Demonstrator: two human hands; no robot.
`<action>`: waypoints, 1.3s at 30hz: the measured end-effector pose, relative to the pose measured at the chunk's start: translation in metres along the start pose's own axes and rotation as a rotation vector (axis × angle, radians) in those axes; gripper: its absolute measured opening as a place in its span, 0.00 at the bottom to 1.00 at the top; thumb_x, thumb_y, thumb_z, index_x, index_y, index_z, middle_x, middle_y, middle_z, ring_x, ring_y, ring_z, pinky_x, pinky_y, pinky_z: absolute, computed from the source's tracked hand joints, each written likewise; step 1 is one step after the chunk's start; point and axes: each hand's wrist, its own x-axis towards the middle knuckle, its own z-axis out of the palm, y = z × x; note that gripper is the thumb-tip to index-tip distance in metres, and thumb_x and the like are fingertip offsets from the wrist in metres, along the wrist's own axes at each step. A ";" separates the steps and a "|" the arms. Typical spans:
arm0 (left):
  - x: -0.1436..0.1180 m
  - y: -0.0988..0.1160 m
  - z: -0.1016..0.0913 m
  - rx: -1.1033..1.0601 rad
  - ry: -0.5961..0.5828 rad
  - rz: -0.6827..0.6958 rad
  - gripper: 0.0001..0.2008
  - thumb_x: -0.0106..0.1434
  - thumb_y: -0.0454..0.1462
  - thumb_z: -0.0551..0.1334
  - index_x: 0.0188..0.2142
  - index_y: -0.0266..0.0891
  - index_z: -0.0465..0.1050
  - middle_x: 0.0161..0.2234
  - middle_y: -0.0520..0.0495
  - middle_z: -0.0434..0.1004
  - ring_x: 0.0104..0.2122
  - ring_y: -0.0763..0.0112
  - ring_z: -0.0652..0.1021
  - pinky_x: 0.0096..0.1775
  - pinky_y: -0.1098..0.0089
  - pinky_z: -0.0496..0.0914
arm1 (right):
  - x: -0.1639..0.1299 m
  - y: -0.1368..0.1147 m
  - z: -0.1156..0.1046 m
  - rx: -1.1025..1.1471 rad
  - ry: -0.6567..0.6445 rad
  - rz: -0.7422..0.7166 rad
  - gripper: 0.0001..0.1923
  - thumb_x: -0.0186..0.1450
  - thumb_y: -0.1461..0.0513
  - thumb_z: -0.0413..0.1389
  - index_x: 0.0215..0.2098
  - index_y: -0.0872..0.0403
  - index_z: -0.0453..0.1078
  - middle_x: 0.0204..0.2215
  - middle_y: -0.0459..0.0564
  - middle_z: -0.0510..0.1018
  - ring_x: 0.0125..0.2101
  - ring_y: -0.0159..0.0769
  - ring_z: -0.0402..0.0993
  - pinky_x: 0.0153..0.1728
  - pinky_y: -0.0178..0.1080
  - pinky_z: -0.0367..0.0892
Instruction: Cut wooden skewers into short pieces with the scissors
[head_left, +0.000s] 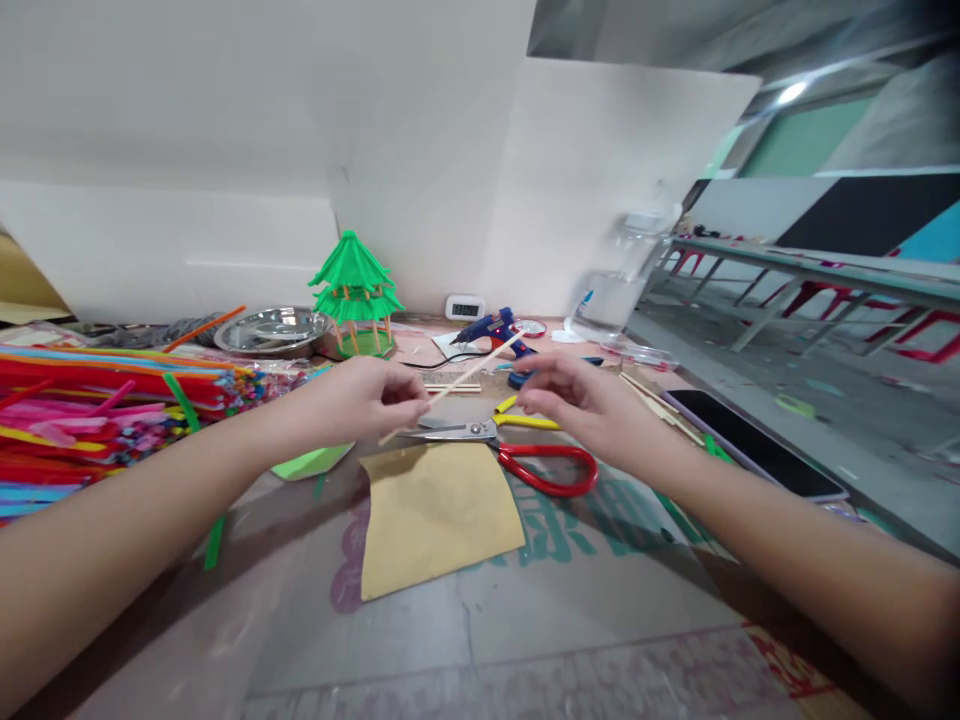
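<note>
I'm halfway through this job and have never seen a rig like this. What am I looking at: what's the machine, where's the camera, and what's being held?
There is no machine: these are a person's two bare hands. The single picture comes from a camera worn on their head, looking forward and down, so the forearms enter from the lower corners.

The left hand pinches a thin wooden stick that slants up toward the right. The right hand is open beside it and seems to hold nothing.

On the table below lie red-handled scissors and a tan sheet. Behind stand a small green-roofed model and a blue glue gun. Colourful fuzzy sticks lie at left, a phone at right.
</note>
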 end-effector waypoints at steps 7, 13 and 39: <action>-0.019 0.027 0.004 -0.411 -0.260 -0.034 0.10 0.65 0.44 0.59 0.35 0.42 0.74 0.23 0.55 0.74 0.23 0.73 0.74 0.27 0.75 0.68 | -0.009 -0.013 0.009 0.688 0.037 0.005 0.10 0.69 0.54 0.59 0.42 0.52 0.74 0.29 0.45 0.81 0.28 0.29 0.77 0.35 0.34 0.74; -0.019 0.032 0.005 -0.392 -0.255 -0.044 0.10 0.65 0.43 0.60 0.40 0.41 0.75 0.30 0.54 0.76 0.30 0.72 0.75 0.31 0.75 0.67 | -0.010 -0.005 0.014 0.780 -0.017 -0.046 0.08 0.70 0.56 0.60 0.40 0.53 0.75 0.32 0.47 0.84 0.32 0.29 0.80 0.38 0.34 0.74; -0.021 0.036 0.009 -0.459 -0.218 -0.042 0.10 0.67 0.44 0.60 0.39 0.42 0.76 0.30 0.54 0.76 0.31 0.71 0.75 0.32 0.73 0.67 | -0.008 -0.010 0.012 0.585 -0.086 0.018 0.09 0.65 0.56 0.62 0.40 0.53 0.74 0.29 0.45 0.81 0.30 0.31 0.79 0.37 0.37 0.75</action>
